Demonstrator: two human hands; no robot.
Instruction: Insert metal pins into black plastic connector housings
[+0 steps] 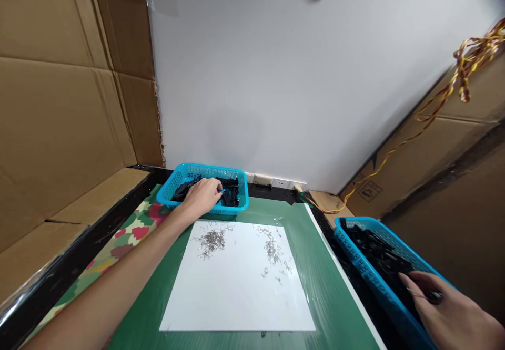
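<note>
My left hand (205, 195) reaches into a blue plastic basket (203, 210) at the back, its fingers curled down among black plastic parts (231, 196). The fingertips are mostly hidden, so what they grip does not show. At the lower right my right hand (453, 308) is closed at the near end of a second blue basket (361, 268). A small dark piece (435, 297) shows inside its curled fingers, too unclear to name. Black parts (381, 250) fill this basket.
Between the baskets lies a white sheet (236, 292) on a green mat (331, 281). Two scatterings of small metal pieces rest on it, a left pile (213, 240) and a right pile (272, 251). Cardboard (59, 103) walls the left; a yellow-brown twisted cable (406, 142) hangs at right.
</note>
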